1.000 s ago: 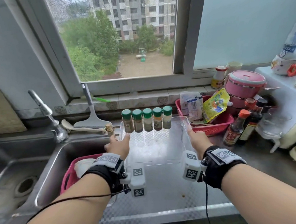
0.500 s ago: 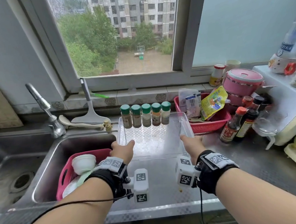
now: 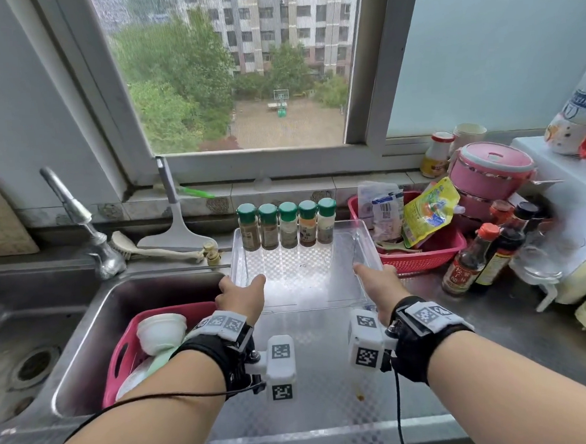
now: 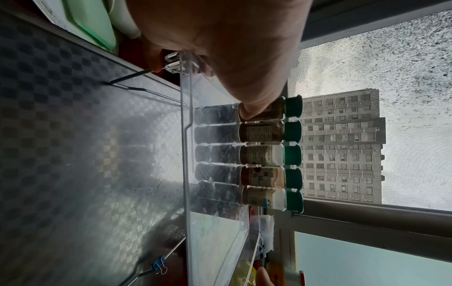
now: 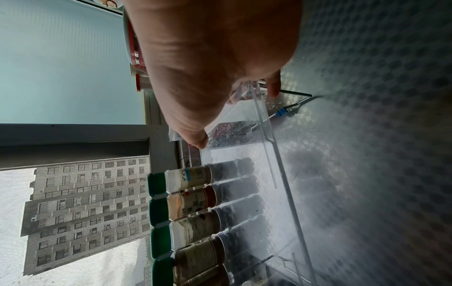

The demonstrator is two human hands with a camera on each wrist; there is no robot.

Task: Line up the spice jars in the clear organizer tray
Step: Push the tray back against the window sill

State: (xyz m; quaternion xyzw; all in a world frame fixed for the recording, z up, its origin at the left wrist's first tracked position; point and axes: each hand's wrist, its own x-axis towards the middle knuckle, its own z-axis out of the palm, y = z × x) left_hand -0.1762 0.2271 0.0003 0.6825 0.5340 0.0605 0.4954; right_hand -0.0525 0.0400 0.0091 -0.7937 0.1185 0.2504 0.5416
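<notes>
A clear organizer tray [image 3: 300, 307] rests on the steel counter below the window. Five green-capped spice jars [image 3: 287, 226] stand upright in a tight row against its far wall. My left hand [image 3: 243, 295] grips the tray's near left corner, thumb inside the wall and fingers outside. My right hand [image 3: 379, 285] holds the near right corner the same way. In the left wrist view the left hand [image 4: 232, 48] pinches the tray [image 4: 212, 232], with the jars [image 4: 264, 154] beyond. The right wrist view shows the right hand [image 5: 208, 58] on the tray [image 5: 269, 154] near the jars [image 5: 193, 203].
The sink [image 3: 145, 292] at left holds a pink basin [image 3: 128, 352] with bowls. A faucet [image 3: 79, 221] and a brush [image 3: 156, 250] sit behind it. A red basket [image 3: 434, 251] of packets and sauce bottles [image 3: 472, 262] crowd the tray's right side. A blue binder clip [image 5: 280, 112] lies on the counter.
Both hands have slid back along the tray's side walls from about mid-length to its near corners. The jars keep their row.
</notes>
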